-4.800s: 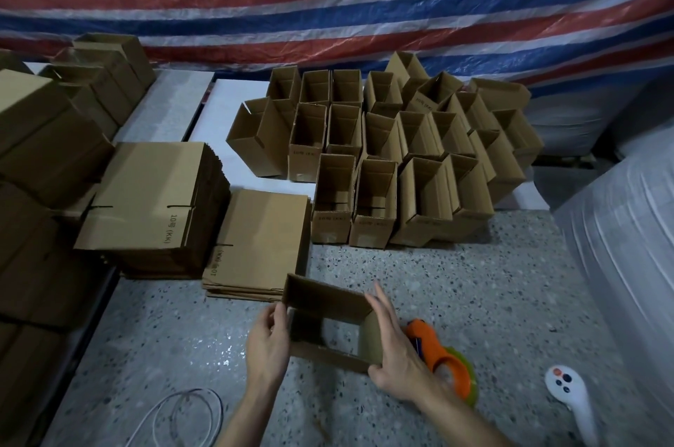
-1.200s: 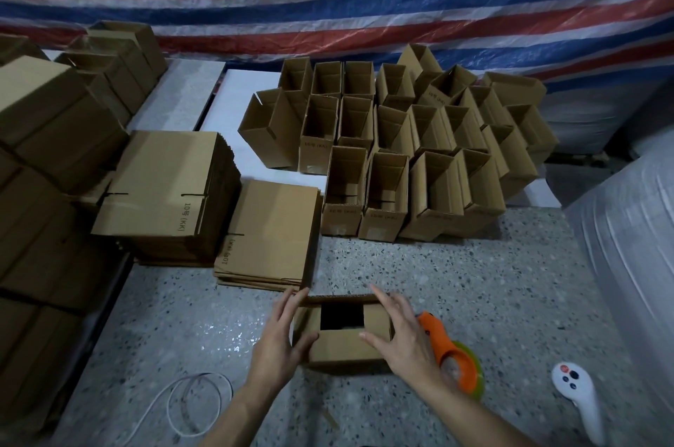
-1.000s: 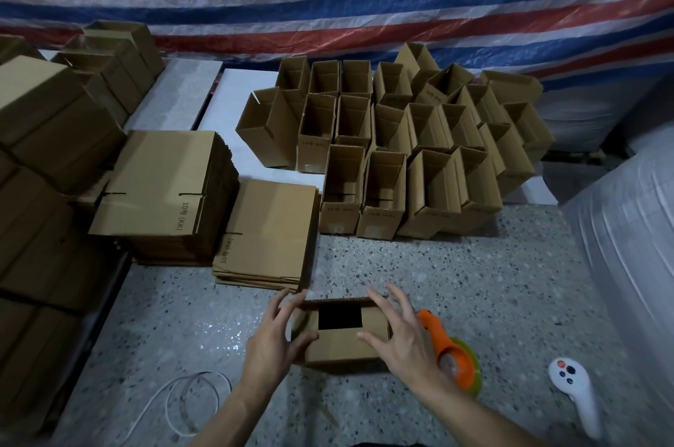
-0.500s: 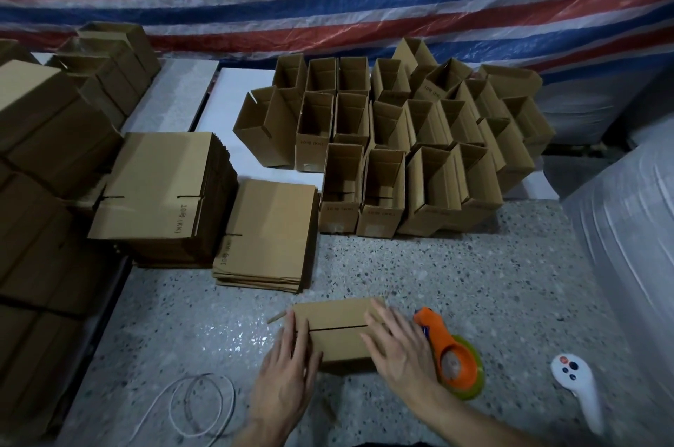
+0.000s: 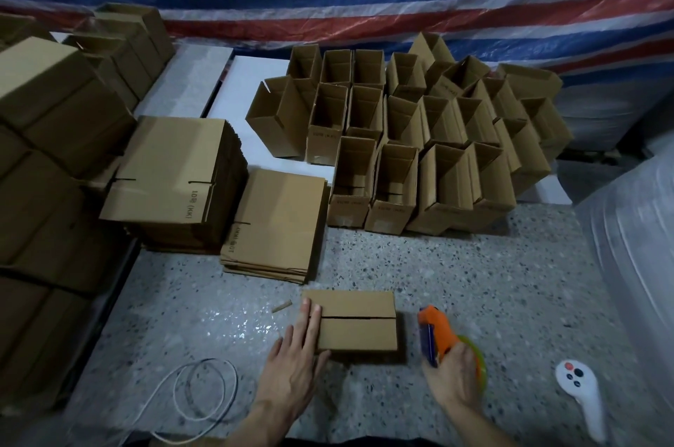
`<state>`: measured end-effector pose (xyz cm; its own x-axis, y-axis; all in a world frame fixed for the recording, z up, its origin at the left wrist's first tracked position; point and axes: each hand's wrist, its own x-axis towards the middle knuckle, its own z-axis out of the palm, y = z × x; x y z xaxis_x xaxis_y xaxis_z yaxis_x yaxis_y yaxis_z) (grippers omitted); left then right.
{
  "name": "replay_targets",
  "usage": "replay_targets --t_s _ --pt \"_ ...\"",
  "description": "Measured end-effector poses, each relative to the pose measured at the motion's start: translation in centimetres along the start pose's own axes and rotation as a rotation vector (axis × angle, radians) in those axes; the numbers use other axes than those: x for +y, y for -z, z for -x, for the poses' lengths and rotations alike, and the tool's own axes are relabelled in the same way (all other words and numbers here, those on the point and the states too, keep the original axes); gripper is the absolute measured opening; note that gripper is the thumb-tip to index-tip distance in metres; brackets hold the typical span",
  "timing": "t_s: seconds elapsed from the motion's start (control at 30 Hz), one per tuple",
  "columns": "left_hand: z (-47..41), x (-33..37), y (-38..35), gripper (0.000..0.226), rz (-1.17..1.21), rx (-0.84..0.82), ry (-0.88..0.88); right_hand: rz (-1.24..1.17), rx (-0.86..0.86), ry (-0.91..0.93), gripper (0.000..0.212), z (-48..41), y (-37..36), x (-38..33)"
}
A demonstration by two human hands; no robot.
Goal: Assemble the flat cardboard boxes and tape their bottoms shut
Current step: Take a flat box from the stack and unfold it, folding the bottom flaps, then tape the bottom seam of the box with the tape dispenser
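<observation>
Two bottom flaps of the small cardboard box (image 5: pixel 355 324) were standing open a second ago. They now lie shut, meeting in a dark seam across its top face, and the box sits upside down on the speckled floor (image 5: pixel 456 264) at near centre. The left hand (image 5: pixel 291 362) presses its left end with straight, flat fingers. The right hand (image 5: pixel 454 373) has left the box and curls round the orange tape dispenser (image 5: pixel 437 335) just right of it. Folding looks finished; taping the seam is next.

Far of the box lies a low stack of flat cartons (image 5: pixel 277 224), with a taller stack (image 5: pixel 175 184) to its left and rows of assembled boxes (image 5: pixel 419 140) far right. A cardboard scrap (image 5: pixel 281 307), a white cable loop (image 5: pixel 200 392) and a white controller (image 5: pixel 580 395) all lie off the seam's line, so nothing blocks the tape run.
</observation>
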<state>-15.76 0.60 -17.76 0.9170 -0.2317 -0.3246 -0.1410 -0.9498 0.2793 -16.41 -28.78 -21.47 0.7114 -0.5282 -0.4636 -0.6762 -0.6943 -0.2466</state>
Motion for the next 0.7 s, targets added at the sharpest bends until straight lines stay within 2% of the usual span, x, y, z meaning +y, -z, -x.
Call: replay_targets --t_s 0.07,0.13,0.2,0.3,0.37,0.53,0.6,0.7 --pt "-0.1 -0.1 -0.1 0.077 0.011 0.002 -0.001 -0.004 -0.121 -0.036 0.082 -0.8 -0.5 1.2" --pt "-0.1 0.1 0.1 0.077 0.018 0.010 -0.002 -0.044 -0.120 0.056 0.081 -1.3 -1.1 1.6" --pt "0.0 0.2 0.3 0.078 0.040 0.017 0.006 0.037 -0.115 0.091 0.067 -1.6 -1.2 1.0" --pt "0.3 0.3 0.3 0.080 0.062 0.023 0.024 0.107 -0.072 0.003 0.028 -1.6 -0.1 -0.3" --pt "0.2 0.3 0.3 0.080 0.062 0.022 0.038 -0.025 -0.031 0.045 0.023 -1.6 1.3 -0.9" --pt "0.2 0.3 0.0 0.079 0.065 0.022 0.048 -0.499 -0.011 0.355 0.019 -0.3 7.5 -4.2" --pt "0.2 0.2 -0.2 0.078 0.082 0.032 0.046 -0.669 -0.045 0.467 0.028 1.0 10.2 -6.9" --pt "0.2 0.2 -0.4 0.078 0.078 0.049 0.039 -0.714 -0.153 0.646 0.037 2.0 12.2 -10.7"
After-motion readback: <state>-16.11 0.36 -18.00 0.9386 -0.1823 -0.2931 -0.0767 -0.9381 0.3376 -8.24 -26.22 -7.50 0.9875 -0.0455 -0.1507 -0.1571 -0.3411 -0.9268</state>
